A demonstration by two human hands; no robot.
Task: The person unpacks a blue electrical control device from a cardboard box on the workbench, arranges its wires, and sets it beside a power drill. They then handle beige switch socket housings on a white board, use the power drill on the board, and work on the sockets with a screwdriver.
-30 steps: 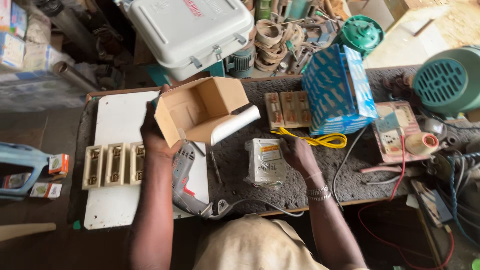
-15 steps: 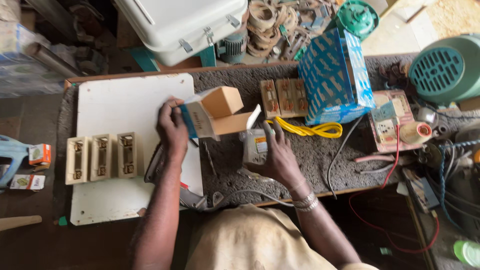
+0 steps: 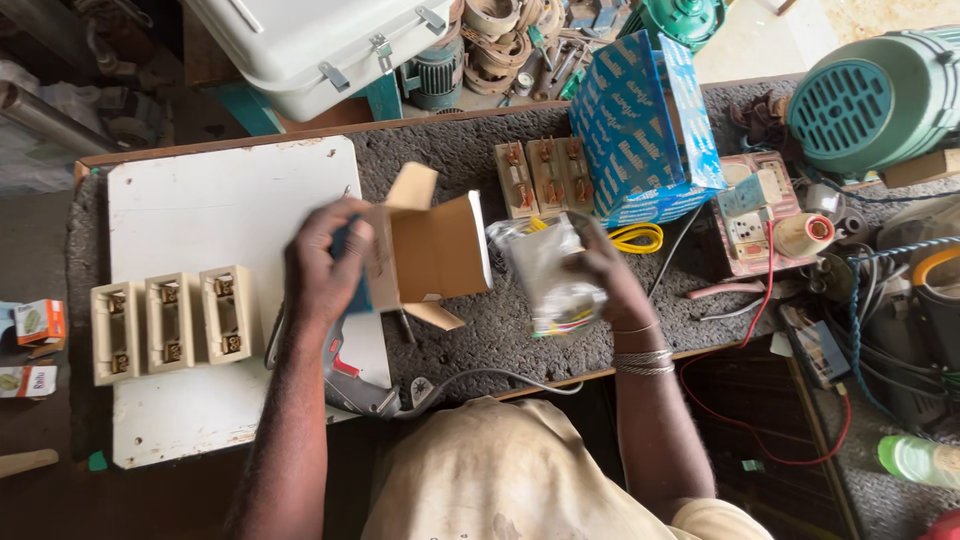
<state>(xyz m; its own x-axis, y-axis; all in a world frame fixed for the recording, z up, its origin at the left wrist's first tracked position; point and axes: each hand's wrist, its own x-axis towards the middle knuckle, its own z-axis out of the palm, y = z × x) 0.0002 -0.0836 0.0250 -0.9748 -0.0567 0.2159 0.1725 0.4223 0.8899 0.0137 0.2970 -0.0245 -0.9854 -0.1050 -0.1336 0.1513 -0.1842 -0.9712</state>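
Observation:
My left hand (image 3: pixel 325 260) grips a small open cardboard box (image 3: pixel 430 250) with its flaps spread, held over the dark workbench (image 3: pixel 520 330). My right hand (image 3: pixel 600 265) holds a clear plastic-wrapped item (image 3: pixel 545 270) just to the right of the box's open side. The two are close together but I cannot tell if they touch. A white board (image 3: pixel 200 200) lies under my left arm, with three cream fuse holders (image 3: pixel 170 320) in a row on its left part.
A blue patterned carton (image 3: pixel 645 120) stands behind my right hand, with three cream holders (image 3: pixel 545 175) and yellow wire (image 3: pixel 635 238) beside it. A power drill (image 3: pixel 345 375) lies at the bench's front edge. A green motor (image 3: pixel 870 100), a socket board (image 3: pixel 755 210) and cables crowd the right.
My right hand has lifted the plastic-wrapped item off the bench. My left hand has turned the box so that its opening faces right, toward the item.

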